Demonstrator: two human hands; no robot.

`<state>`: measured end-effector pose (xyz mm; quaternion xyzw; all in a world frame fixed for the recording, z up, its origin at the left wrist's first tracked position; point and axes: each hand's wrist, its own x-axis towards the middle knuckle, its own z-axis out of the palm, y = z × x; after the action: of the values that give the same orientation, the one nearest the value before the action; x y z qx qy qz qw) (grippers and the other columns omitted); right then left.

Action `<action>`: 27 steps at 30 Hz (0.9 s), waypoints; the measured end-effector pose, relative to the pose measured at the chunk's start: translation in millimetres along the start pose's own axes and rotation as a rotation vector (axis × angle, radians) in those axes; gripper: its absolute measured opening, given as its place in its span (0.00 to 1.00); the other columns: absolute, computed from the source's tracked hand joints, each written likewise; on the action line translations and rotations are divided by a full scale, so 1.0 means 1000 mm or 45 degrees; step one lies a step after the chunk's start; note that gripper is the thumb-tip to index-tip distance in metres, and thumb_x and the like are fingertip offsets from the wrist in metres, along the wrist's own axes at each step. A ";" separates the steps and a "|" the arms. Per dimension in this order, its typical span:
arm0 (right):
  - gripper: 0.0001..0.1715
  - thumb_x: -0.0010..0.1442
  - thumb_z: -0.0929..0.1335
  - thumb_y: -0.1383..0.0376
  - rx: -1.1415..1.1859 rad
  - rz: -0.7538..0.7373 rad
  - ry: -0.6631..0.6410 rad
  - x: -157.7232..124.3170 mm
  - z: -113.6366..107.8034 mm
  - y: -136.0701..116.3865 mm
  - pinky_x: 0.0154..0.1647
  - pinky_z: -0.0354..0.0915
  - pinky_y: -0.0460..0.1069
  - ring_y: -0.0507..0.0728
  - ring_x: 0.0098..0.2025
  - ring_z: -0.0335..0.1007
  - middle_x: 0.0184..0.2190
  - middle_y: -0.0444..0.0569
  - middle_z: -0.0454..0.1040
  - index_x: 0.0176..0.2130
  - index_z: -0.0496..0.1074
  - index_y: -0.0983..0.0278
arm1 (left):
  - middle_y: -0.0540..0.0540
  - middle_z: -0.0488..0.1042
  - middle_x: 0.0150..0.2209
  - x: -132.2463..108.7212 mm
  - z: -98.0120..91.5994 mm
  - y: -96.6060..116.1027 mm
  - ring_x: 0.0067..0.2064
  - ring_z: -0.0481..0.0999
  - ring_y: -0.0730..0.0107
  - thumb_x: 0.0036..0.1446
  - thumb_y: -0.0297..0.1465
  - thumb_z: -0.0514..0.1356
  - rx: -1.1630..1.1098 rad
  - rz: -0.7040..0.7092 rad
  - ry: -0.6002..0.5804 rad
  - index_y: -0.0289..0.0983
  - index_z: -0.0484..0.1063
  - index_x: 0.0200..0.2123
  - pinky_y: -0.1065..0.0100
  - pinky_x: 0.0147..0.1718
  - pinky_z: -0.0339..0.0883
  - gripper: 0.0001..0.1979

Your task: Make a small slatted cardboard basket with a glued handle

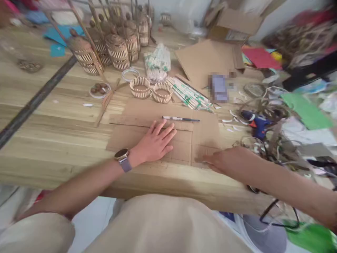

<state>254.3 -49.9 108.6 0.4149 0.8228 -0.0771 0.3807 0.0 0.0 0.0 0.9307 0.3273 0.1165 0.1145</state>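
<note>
A flat piece of brown cardboard point(126, 138) with creases and a slit lies near the table's front edge. My left hand point(154, 143) rests palm down on it, fingers spread. A pen point(181, 118) with a clear barrel and dark end lies on the sheet, just beyond those fingertips. At the cardboard's lower right corner is my right hand point(226, 160), its fingertips at the sheet. Motion smears these fingers, so whether they hold anything is unclear. Two small round slatted baskets point(140, 88) stand behind the cardboard.
Several lantern-like slatted pieces point(118, 51) stand at the back left. Bundled sticks point(188, 93) lie behind the baskets. On the right are a blue glue gun point(259, 124), tangled cords and scraps. A dark bar point(39, 100) crosses the left side; a bowl of nuts point(100, 90) sits nearby.
</note>
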 end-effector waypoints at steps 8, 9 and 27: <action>0.12 0.71 0.60 0.64 0.141 -0.077 0.253 0.033 -0.034 -0.038 0.23 0.55 0.46 0.59 0.35 0.80 0.34 0.50 0.81 0.48 0.70 0.64 | 0.37 0.59 0.67 -0.005 -0.007 -0.014 0.72 0.44 0.57 0.72 0.43 0.39 -0.571 -0.056 0.264 0.33 0.56 0.66 0.48 0.69 0.45 0.28; 0.12 0.71 0.60 0.64 0.144 -0.092 0.268 0.039 -0.035 -0.045 0.23 0.56 0.46 0.59 0.35 0.80 0.34 0.50 0.81 0.47 0.70 0.64 | 0.37 0.59 0.67 -0.006 -0.007 -0.015 0.72 0.44 0.58 0.72 0.43 0.40 -0.623 -0.059 0.288 0.33 0.57 0.66 0.49 0.69 0.46 0.28; 0.12 0.63 0.63 0.76 0.104 -0.172 0.304 0.061 -0.038 -0.064 0.23 0.59 0.47 0.59 0.31 0.79 0.27 0.50 0.79 0.43 0.72 0.66 | 0.37 0.63 0.65 -0.005 -0.007 -0.016 0.72 0.45 0.54 0.70 0.48 0.38 -0.697 -0.066 0.291 0.34 0.60 0.65 0.46 0.69 0.44 0.31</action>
<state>163.0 -35.5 81.1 0.3799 0.8845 -0.0861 0.2568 -14.6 9.8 1.1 0.8374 0.3180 0.3016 0.3267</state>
